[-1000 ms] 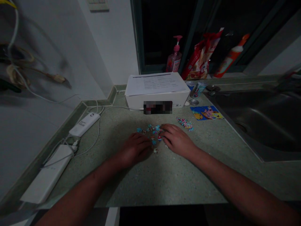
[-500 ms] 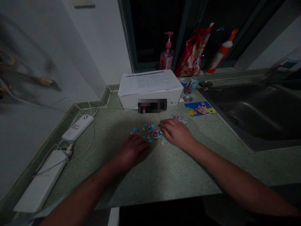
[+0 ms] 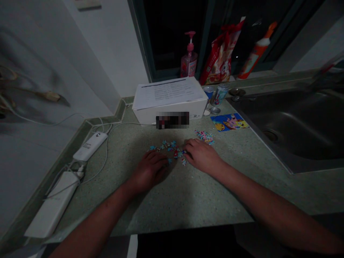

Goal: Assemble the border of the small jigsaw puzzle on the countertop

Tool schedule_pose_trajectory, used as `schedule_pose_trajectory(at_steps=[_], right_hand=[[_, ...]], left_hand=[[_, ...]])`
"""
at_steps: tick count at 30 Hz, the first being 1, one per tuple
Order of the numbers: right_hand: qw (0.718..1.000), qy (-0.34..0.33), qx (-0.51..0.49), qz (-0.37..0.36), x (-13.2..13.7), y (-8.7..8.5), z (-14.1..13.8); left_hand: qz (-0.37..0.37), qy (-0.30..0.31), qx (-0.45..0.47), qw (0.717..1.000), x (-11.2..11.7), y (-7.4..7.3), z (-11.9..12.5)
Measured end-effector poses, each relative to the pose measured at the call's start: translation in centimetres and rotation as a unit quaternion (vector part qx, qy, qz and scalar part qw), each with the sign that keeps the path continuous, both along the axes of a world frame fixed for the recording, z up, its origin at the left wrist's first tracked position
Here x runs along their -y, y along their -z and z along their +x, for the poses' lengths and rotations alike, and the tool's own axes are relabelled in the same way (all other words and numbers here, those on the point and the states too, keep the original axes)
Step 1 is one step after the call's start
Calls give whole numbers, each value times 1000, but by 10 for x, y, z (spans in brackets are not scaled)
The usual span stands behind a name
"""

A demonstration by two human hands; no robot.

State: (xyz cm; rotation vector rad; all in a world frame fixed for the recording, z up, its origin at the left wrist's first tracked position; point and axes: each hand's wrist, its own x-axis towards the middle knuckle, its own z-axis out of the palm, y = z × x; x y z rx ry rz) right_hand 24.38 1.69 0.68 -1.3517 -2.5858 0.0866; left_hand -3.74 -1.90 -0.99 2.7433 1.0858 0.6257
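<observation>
Small jigsaw puzzle pieces (image 3: 166, 146) in blue, red and white lie scattered on the speckled green countertop (image 3: 177, 200). My left hand (image 3: 149, 171) rests palm down at their near edge, with the fingertips beside a blue piece. My right hand (image 3: 201, 156) lies to the right, its fingertips touching the pieces near a red one. Neither hand shows a held piece, though the fingers hide what is beneath them. A second heap of pink and blue pieces (image 3: 204, 136) lies just beyond my right hand. A colourful cartoon picture card (image 3: 229, 122) lies farther right.
A white box (image 3: 170, 114) topped by a printed sheet stands behind the pieces. White power banks (image 3: 52, 204) and cables lie at the left edge. A steel sink (image 3: 290, 125) lies right, with cans, a pump bottle (image 3: 189, 60) and a red bag (image 3: 220, 53) behind.
My right hand has slid nearer to me and onto the pieces. My left hand has shifted slightly forward. The whole view has tilted a little.
</observation>
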Motion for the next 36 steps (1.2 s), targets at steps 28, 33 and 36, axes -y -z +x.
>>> schedule_pose_trajectory(at_steps=[28, 33, 36], right_hand=[[1000, -8, -16, 10, 3, 5, -3], [999, -30, -25, 4, 5, 6, -4], [1000, -21, -14, -2, 4, 3, -3]], left_hand=[[11, 3, 2, 1000, -4, -6, -11], [9, 38, 1, 999, -2, -4, -5], [0, 53, -11, 999, -1, -3, -3]])
